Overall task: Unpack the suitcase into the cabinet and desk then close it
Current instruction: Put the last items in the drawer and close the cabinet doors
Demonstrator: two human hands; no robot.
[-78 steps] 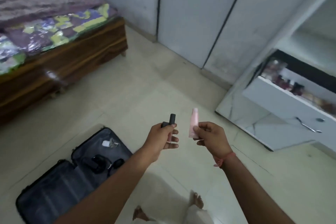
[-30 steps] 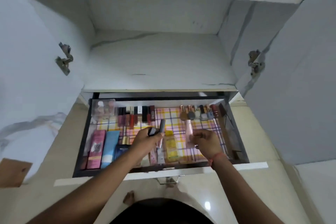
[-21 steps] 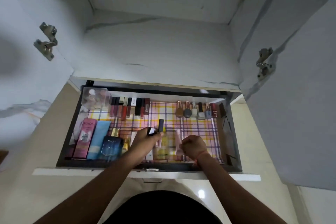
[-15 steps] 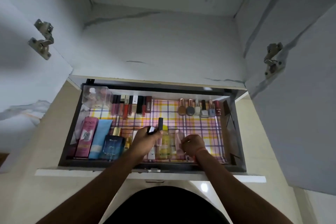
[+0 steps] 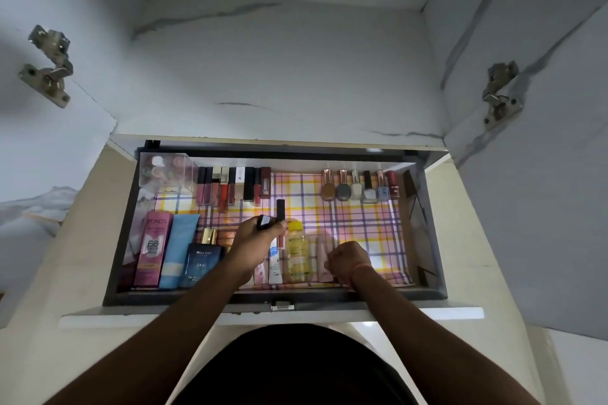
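- A pale pink tube (image 5: 323, 258) lies flat on the checked liner (image 5: 355, 223) of an open cabinet drawer (image 5: 427, 293), near its front edge and just right of a yellow Garnier bottle (image 5: 297, 255).
- The right hand (image 5: 348, 261), fingers curled, sits at the lower end of that tube; whether the fingers grip it or only touch it cannot be told.
- The left hand (image 5: 258, 237) is above the middle of the drawer, closed around a few small dark cosmetics: a black stick (image 5: 280, 209) points up from the fist, a short black item (image 5: 264, 221) shows beside it, and a reddish tube (image 5: 280, 240) hangs below.
- The two hands are apart, with the yellow bottle between them.
- Under the left wrist lie two small white tubes (image 5: 274, 265), side by side.
- At the front left of the drawer are a pink Pond's box (image 5: 152, 251), a light blue tube (image 5: 177, 251) and a dark blue perfume bottle (image 5: 204, 261) with a gold cap.
- Along the back wall stand a clear plastic box (image 5: 166, 174), a row of lipsticks (image 5: 232, 186) and a row of nail polish bottles (image 5: 360, 186).
- Above the drawer is a white marbled shelf (image 5: 279, 76), with a metal hinge on the left (image 5: 49, 66) and one on the right (image 5: 500, 94).
- The suitcase does not appear in this view.
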